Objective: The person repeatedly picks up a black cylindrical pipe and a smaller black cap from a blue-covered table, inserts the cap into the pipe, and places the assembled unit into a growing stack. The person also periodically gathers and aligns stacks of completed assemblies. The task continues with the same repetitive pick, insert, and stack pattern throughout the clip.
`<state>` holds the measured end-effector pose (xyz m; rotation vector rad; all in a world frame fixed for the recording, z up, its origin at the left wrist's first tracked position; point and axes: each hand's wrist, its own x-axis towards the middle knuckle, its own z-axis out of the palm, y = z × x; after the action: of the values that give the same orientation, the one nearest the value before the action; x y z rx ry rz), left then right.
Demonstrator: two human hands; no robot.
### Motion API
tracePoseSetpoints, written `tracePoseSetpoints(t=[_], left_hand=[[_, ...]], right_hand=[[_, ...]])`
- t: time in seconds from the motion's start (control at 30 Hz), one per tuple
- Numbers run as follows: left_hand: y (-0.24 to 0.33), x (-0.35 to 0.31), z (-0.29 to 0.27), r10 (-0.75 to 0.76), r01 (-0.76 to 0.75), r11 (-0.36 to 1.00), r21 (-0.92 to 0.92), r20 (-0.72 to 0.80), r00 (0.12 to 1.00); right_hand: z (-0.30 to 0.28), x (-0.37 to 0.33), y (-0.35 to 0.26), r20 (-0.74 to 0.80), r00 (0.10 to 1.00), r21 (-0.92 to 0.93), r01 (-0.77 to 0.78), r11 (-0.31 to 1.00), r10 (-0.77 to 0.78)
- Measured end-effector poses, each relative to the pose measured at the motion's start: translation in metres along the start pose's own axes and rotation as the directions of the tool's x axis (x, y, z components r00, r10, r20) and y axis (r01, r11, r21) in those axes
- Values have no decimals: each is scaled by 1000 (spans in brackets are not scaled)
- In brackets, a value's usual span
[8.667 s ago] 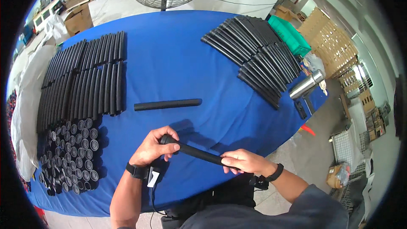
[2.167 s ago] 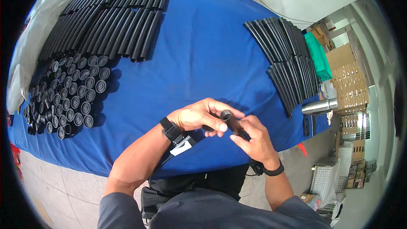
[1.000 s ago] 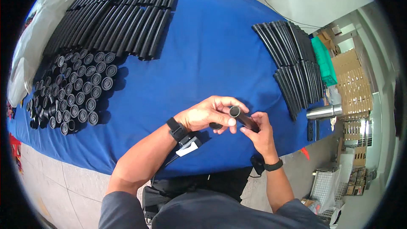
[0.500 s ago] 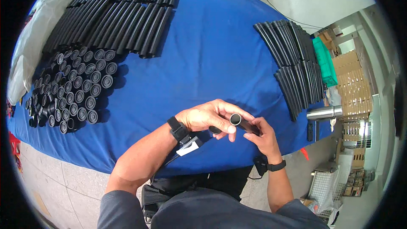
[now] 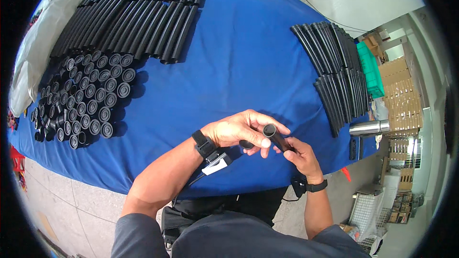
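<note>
item, black tube (image 5: pixel 279 141), one: the right hand (image 5: pixel 305 158) is gripping its lower end over the near side of the blue surface (image 5: pixel 234 67). its long axis is slanting up and leftward from that hand; the open mouth is facing the camera and lying nearer the left hand (image 5: pixel 236 131).

item, dark round piece (image 5: pixel 246 144), one: the left hand is holding it in curled fingers, left of and slightly below the tube's mouth, the two pieces sitting apart. left thumb and fingers are bracketing the mouth; contact is not showing clearly.

item, tubes on the left (image 5: pixel 131 24): lying in two rows, too crowded for exact counting.

item, round pieces on the left (image 5: pixel 91 89): roughly forty are showing, some overlapping.

item, tubes on the right (image 5: pixel 334 67): lying in two rows, overlapping, not countable.

item, green crate (image 5: pixel 369 69): one. item, metal cylinder (image 5: pixel 369 128): one.
</note>
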<state>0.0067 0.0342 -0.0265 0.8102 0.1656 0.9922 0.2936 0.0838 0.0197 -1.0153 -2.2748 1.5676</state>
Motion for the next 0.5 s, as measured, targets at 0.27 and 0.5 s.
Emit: tracePoseSetpoints(t=[0.27, 0.5], left_hand=[[-4, 11, -15, 168, -257, 943, -212, -365, 916], [-12, 11, -23, 215, -381, 892, -242, -515, 830]], right_hand=[[22, 0, 3, -22, 983, 608, -134, 782, 185], [24, 4, 6, 100, 934, 642, -323, 695, 342]])
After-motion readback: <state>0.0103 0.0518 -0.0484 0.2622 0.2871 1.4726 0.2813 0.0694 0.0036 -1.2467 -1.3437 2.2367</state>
